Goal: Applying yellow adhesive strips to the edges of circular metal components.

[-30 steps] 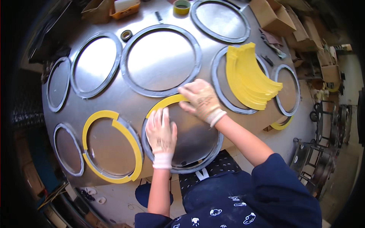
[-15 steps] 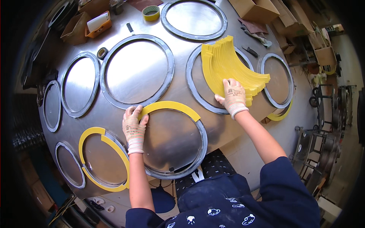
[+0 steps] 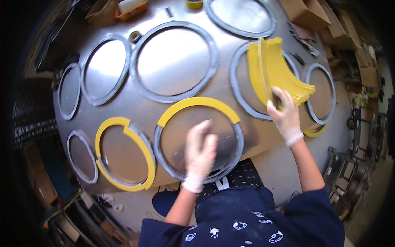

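Yellow and curved, a thin strip [image 3: 263, 70] is standing on edge, its near end sitting between the thumb and fingers of the right hand [image 3: 285, 115], which are gripping it. Just beside it, beyond and to the right of those fingers, a fanned stack of yellow strips [image 3: 284, 72] is lying across a pale grey ring [image 3: 235, 82], whose rim is showing to the left of the same fingers.

Blurred, the left hand [image 3: 199, 154] is hanging over the inside of a nearer grey ring [image 3: 158, 146], its thumb and fingers spread apart and empty; whether they are touching the metal bench [image 3: 111, 113] cannot be told. Beyond the left fingers, a yellow arc [image 3: 197, 102] is covering the far part of that nearer ring, while the grey rim is showing on either side of the hand.

To the left of the left fingers, another ring is carrying yellow pieces [image 3: 146, 150], with grey showing in the gaps between them. Straight beyond both hands' fingers, larger bare rings [image 3: 138, 78] are lying flat on the bench. A small tape roll [image 3: 135, 36] is resting well beyond the left fingers, and a cardboard box [image 3: 304, 16] is standing far beyond the right ones.
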A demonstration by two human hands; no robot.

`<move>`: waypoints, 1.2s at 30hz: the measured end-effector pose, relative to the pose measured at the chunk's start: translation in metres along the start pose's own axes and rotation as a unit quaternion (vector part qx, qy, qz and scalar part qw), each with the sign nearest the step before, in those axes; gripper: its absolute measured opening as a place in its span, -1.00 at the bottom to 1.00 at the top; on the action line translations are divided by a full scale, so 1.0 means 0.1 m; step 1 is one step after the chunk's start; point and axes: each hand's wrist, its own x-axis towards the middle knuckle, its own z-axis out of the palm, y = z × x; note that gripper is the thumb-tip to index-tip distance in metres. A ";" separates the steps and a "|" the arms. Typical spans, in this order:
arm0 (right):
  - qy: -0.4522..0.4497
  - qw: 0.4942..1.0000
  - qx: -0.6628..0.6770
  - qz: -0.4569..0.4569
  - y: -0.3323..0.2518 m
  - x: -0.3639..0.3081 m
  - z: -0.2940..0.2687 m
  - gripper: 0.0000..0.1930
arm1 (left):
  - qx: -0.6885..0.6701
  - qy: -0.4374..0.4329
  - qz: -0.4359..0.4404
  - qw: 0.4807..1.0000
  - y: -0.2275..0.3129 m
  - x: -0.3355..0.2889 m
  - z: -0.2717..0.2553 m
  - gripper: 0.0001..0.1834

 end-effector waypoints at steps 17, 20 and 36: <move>-0.255 0.849 0.415 0.205 -0.92 -1.46 0.78 -0.69 | -0.372 0.035 -0.234 0.897 -0.18 -0.71 -0.17 -0.26; -0.136 0.865 0.427 0.226 -0.63 -1.56 0.86 -0.71 | -0.327 0.136 -0.158 0.922 -0.29 -0.88 -0.38 -0.34; -0.097 0.908 0.239 0.330 0.45 -2.05 1.29 -0.75 | 0.324 0.327 -0.072 0.885 -1.21 -0.91 -0.84 -0.56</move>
